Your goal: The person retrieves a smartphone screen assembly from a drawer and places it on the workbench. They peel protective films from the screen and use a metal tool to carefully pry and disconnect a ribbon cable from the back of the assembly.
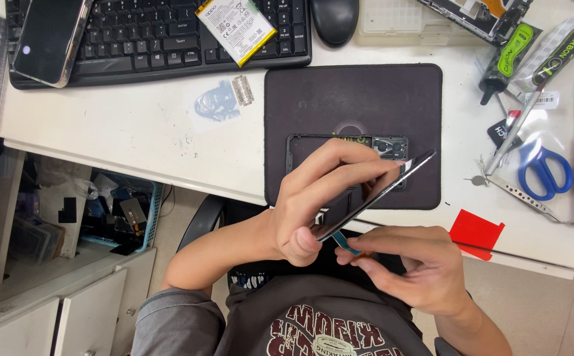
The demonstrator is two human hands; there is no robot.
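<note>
while the left hand (pixel 313 204) grips the phone (pixel 379 191) tilted on edge above the black mat (pixel 353 99), right hand (pixel 412 264) pinches a blue pick (pixel 345 242) at its lower edge; separation looks just begun, screen seemingly not off yet, frame (pixel 340 142) lies on mat.

My hands work at the desk edge over the black mat (pixel 353 92), its far half open; left of it, bare white desk (pixel 122 132) lets me through. Keyboard (pixel 161 33) blocks ahead; scissors (pixel 544 173) and tweezers (pixel 521 196) crowd right.
</note>
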